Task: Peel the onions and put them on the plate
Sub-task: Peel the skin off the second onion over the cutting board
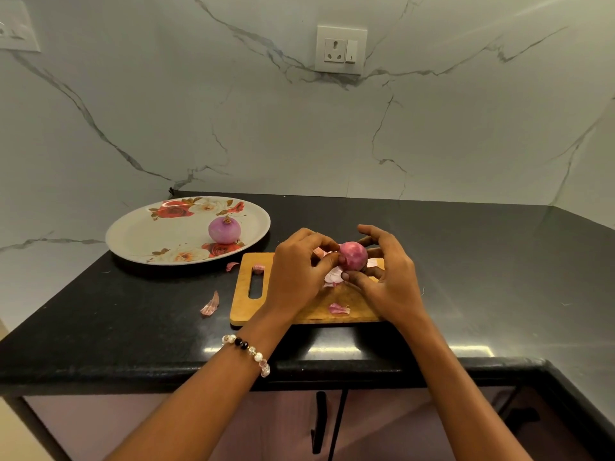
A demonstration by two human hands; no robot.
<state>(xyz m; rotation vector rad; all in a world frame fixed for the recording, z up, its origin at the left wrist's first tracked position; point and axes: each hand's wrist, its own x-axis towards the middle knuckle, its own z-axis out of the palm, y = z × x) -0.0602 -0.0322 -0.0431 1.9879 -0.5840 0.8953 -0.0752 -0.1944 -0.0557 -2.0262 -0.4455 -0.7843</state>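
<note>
A pink-red onion [353, 255] is held just above the wooden cutting board [246, 304], between both hands. My right hand [387, 277] cups it from the right and below. My left hand [296, 271] pinches at the onion's left side, where a pale flap of skin [333, 275] hangs down. A peeled purple onion [224, 229] sits on the white floral plate [139, 234] at the back left of the black counter.
Loose onion skins lie on the board [338, 308] and on the counter left of it [210, 306]. The marble wall stands close behind, with a socket [340, 49]. The counter's front edge [233, 371] runs just below the board.
</note>
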